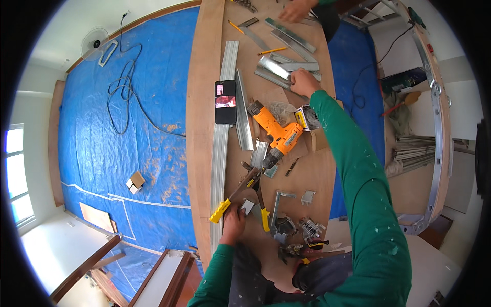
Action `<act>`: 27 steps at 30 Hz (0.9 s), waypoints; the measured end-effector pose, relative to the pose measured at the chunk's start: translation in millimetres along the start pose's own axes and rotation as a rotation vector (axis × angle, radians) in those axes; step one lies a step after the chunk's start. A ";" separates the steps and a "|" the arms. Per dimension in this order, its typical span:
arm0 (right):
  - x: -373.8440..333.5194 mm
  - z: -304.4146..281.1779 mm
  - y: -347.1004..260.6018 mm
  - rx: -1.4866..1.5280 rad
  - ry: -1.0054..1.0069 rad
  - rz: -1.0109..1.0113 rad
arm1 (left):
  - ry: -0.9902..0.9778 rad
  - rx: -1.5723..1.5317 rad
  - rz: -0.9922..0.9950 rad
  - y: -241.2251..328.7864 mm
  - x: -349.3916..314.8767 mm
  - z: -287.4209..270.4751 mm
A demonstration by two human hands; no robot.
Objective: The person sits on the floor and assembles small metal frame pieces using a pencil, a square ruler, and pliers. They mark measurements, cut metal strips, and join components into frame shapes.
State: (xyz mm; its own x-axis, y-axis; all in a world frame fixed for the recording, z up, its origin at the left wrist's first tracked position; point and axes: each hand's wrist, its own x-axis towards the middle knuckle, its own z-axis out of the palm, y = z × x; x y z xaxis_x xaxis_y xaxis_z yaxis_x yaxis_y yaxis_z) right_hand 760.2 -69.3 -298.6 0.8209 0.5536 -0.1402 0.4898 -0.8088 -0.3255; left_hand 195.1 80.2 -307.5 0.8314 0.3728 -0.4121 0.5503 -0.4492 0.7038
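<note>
My right hand (305, 83) reaches far across the wooden bench and is closed on the near end of a short, shiny metal piece (274, 67). Several cut metal strips (294, 45) lie around and beyond it. Close to me, my left hand (233, 226) has its fingers closed at a small, pale, flat metal piece (247, 205). Beside that hand lie snips (265, 217) with yellow handles, spread apart. An orange cordless drill (279, 132) rests on its side between my two hands, its chuck near the snips.
A long metal channel (223, 153) runs along the bench's left side, with a black phone (225, 102) on it. Another person's hand (296, 9) is at the far end. Blue sheeting (153, 102) with a cable covers the floor. A ladder (434, 112) stands right.
</note>
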 end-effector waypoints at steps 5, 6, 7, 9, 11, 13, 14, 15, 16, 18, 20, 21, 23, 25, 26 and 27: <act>5.1 12.9 -7.1 0.205 0.028 0.027 | -0.012 -0.012 -0.044 -2.5 -4.9 0.9; 9.0 15.6 -2.8 0.254 0.092 0.008 | -0.001 -0.007 -0.023 -2.7 -2.5 1.9; 10.5 19.7 0.2 0.306 0.150 -0.014 | 0.012 -0.001 -0.007 -3.5 0.5 2.5; 8.6 26.5 8.2 0.194 0.067 -0.063 | 0.019 0.002 -0.007 -3.4 -3.8 3.6; 17.7 23.3 2.3 0.135 0.038 -0.091 | 0.027 -0.002 -0.029 -1.0 -5.9 3.4; 22.1 23.5 -0.9 0.127 0.040 -0.075 | 0.030 0.007 -0.062 -1.2 -4.3 3.6; 24.1 22.6 0.1 0.142 0.034 -0.049 | 0.027 0.011 -0.080 -1.5 -4.6 4.4; 27.2 19.9 2.3 0.157 0.028 -0.023 | 0.025 0.015 -0.081 -1.7 -5.5 5.3; 30.7 18.1 6.9 0.172 0.027 0.004 | 0.025 0.021 -0.079 -3.7 -4.9 5.9; 29.4 17.9 17.0 0.189 -0.018 -0.067 | 0.036 0.017 -0.067 -6.6 -5.9 7.4; 34.7 17.0 17.1 0.192 -0.050 -0.127 | 0.072 -0.005 -0.049 -8.6 -5.2 10.7; 34.7 18.1 17.3 0.187 -0.062 -0.146 | 0.075 -0.007 -0.049 -9.9 -3.2 11.8; 31.2 18.5 13.0 0.174 -0.096 -0.154 | 0.073 -0.003 -0.052 -10.2 -4.3 10.3; 32.1 11.5 11.8 0.149 -0.133 -0.138 | 0.092 -0.011 -0.042 -7.0 -2.0 11.2; 32.5 8.6 10.6 0.117 -0.165 -0.148 | 0.101 -0.015 -0.035 -4.8 0.1 11.1; 33.3 6.0 8.9 0.084 -0.197 -0.158 | 0.096 -0.005 -0.040 -3.4 0.7 9.3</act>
State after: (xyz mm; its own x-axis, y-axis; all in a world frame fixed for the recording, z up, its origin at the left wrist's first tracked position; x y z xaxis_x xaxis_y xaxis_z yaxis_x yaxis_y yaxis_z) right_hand 790.2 -56.9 -311.7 0.6594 0.7060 -0.2584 0.5744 -0.6949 -0.4328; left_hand 194.6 74.4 -315.6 0.7975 0.4663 -0.3828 0.5822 -0.4287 0.6908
